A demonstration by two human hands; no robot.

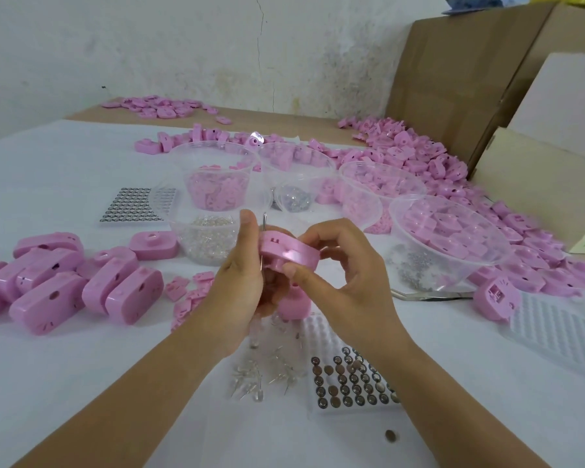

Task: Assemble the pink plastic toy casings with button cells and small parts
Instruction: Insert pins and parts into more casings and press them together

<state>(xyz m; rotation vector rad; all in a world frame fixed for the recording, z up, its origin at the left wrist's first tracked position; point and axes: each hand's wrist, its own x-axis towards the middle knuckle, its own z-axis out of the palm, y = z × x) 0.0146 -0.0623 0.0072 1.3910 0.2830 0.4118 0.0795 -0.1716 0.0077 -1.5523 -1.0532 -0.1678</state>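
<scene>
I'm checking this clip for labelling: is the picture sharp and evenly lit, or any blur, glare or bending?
Head view: soft, even light, faint shadows under the left hand and right hand; the pink casing they grip is sharp; the casing heap smears toward the right edge; cardboard box edges lean from wide-angle distortion; button cells glint.

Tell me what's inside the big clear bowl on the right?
Pink casing pieces fill the clear bowl, with tiny silvery bits showing through its wall. Whatever lies beneath the pink pile is covered.
</scene>
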